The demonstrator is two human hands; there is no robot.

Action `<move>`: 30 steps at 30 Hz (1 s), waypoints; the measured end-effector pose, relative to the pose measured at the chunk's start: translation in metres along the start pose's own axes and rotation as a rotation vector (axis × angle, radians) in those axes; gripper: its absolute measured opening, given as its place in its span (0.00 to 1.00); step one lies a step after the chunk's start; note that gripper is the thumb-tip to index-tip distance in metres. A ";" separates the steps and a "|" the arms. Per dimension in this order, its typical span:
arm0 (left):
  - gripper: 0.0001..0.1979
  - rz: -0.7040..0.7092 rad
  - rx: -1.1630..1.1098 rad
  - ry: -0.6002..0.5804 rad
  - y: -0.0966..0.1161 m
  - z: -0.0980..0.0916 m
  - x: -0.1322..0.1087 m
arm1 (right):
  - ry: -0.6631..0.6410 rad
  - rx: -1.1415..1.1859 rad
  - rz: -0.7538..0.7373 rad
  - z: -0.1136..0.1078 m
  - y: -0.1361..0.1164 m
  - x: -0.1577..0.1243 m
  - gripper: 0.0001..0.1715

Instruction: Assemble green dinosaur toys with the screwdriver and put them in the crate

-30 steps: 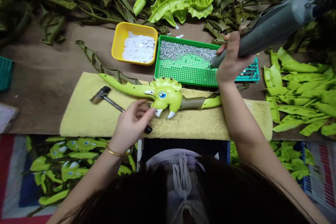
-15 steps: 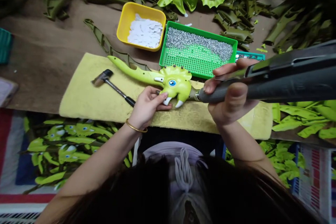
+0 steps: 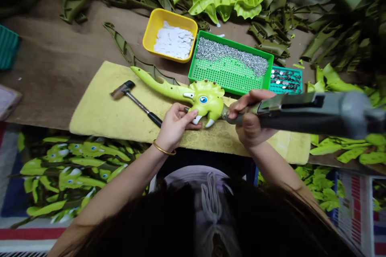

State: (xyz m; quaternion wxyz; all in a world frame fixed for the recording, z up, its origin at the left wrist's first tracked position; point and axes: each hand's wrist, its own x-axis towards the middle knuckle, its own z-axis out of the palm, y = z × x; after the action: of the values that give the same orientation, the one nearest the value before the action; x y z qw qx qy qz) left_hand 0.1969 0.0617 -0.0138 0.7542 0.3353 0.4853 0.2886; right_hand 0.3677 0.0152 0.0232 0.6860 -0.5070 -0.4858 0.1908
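Observation:
A green plastic dinosaur-head piece (image 3: 208, 98) with a blue eye, white horns and a long curved tail lies on the yellow cloth (image 3: 96, 100). My left hand (image 3: 177, 122) grips its lower edge between thumb and fingers, by the white horn. My right hand (image 3: 251, 118) is wrapped round a dark grey power screwdriver (image 3: 307, 114), held nearly level. The tool's tip meets the right end of the dinosaur piece; the exact contact is too small to tell. A hammer (image 3: 138, 102) with a black grip rests on the cloth, left of my left hand.
Behind the cloth stand a yellow bowl (image 3: 147, 34) of white pieces, a green tray (image 3: 232, 86) of screws and a teal tray (image 3: 286, 80) of small metal parts. Green and olive plastic parts are heaped at the back, right and lower left.
The view has shifted slightly. The screwdriver has swung, its rear end now lower and more of it in sight, uncovering the teal tray. Both hands keep their holds.

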 end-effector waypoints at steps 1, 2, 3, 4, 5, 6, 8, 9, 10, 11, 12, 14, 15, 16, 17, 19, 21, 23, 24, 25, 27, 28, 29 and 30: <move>0.25 0.000 -0.001 -0.008 -0.001 0.000 0.000 | 0.038 0.042 -0.034 0.003 -0.002 0.011 0.21; 0.26 0.003 -0.001 -0.015 -0.001 0.000 0.001 | 0.120 0.098 -0.096 0.007 -0.001 0.025 0.19; 0.26 0.006 0.001 -0.020 -0.002 -0.001 0.001 | 0.229 0.135 -0.164 0.011 0.003 0.041 0.18; 0.27 0.007 0.003 -0.024 -0.002 -0.001 0.001 | 0.360 0.120 -0.200 0.017 0.009 0.057 0.19; 0.27 0.007 0.005 -0.027 -0.002 -0.001 0.001 | 0.447 0.063 -0.204 0.022 0.019 0.073 0.23; 0.27 0.006 0.007 -0.031 -0.002 -0.001 0.001 | 0.503 -0.021 -0.191 0.027 0.032 0.087 0.29; 0.27 -0.003 0.012 -0.040 -0.001 -0.001 0.001 | 0.508 -0.195 -0.115 0.035 0.060 0.106 0.35; 0.27 -0.008 0.014 -0.045 -0.001 -0.002 0.001 | 0.452 -0.252 -0.071 0.037 0.074 0.112 0.37; 0.27 -0.011 0.016 -0.049 0.000 -0.002 0.001 | 0.365 -0.276 -0.026 0.038 0.087 0.114 0.39; 0.27 -0.013 0.018 -0.054 0.000 -0.002 0.001 | 0.268 -0.268 0.018 0.039 0.098 0.115 0.39; 0.27 -0.014 0.018 -0.059 0.000 -0.003 0.001 | 0.194 -0.239 0.056 0.038 0.106 0.115 0.40; 0.26 -0.012 0.012 -0.067 -0.001 -0.003 0.001 | 0.117 -0.162 0.130 0.036 0.118 0.112 0.41; 0.26 -0.010 0.008 -0.069 -0.002 -0.004 0.001 | 0.122 -0.132 0.160 0.036 0.121 0.111 0.42; 0.26 -0.007 0.004 -0.070 -0.002 -0.004 0.002 | 0.147 -0.113 0.176 0.035 0.124 0.110 0.42; 0.26 -0.005 0.002 -0.070 -0.003 -0.004 0.002 | 0.185 -0.104 0.178 0.035 0.125 0.110 0.42; 0.26 0.001 0.003 -0.070 -0.004 -0.004 0.002 | 0.267 -0.102 0.152 0.037 0.124 0.110 0.42; 0.27 0.003 0.009 -0.071 -0.005 -0.004 0.002 | 0.314 -0.135 0.113 0.040 0.116 0.112 0.42; 0.27 0.000 0.017 -0.075 -0.005 -0.005 0.002 | 0.331 -0.163 0.060 0.042 0.100 0.113 0.41; 0.28 -0.002 0.019 -0.075 -0.005 -0.005 0.003 | 0.345 -0.152 0.018 0.042 0.089 0.112 0.41; 0.28 -0.003 0.020 -0.076 -0.005 -0.005 0.003 | 0.356 -0.122 -0.030 0.041 0.076 0.109 0.40; 0.29 0.000 0.024 -0.072 -0.004 -0.005 0.004 | 0.347 -0.042 -0.095 0.037 0.049 0.100 0.35; 0.29 0.003 0.027 -0.070 -0.004 -0.005 0.004 | 0.333 -0.013 -0.102 0.034 0.037 0.093 0.32; 0.29 0.005 0.031 -0.070 -0.004 -0.005 0.004 | 0.319 0.002 -0.098 0.032 0.025 0.084 0.28; 0.29 0.007 0.035 -0.070 -0.004 -0.005 0.004 | 0.310 0.010 -0.094 0.030 0.016 0.076 0.24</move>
State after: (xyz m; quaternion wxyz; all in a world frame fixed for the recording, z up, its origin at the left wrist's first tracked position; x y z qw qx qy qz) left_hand 0.1947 0.0633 -0.0211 0.7638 0.3601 0.4622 0.2709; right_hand 0.3801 0.0941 0.0452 0.7632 -0.5038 -0.3964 0.0805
